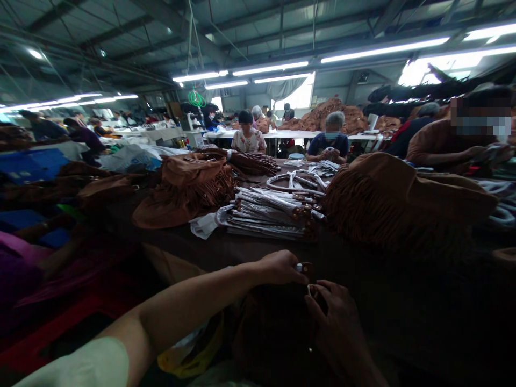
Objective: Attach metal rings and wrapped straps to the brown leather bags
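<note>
Strap: lies a little right of centre in the lower half of the frame. We see a short brown end with a small shiny stud, and a white or silvery section beside the fingers. Just below it, we note a pale, thin ring, with something brown behind it; shadow hides whether ring and strap are joined.

Room: dark tabletop shows between the hands and the stack of white-wrapped straps at frame centre. We record two brown fringed heaps as side limits: the left heap at centre left, the right heap at centre right, nearer the frame's edge. The table's near edge is mostly lost in darkness; a yellow bag shows below the left forearm, at the lower left of centre.

Pose: our left arm runs up from the lower left corner, elbow bent, in a pale sleeve. The left hand is narrow, thumb and fingers closed on the strap. Our right hand comes from the lower right, fingers curled at the ring, thumb and forefinger slightly apart; we cannot tell whether it grips.
</note>
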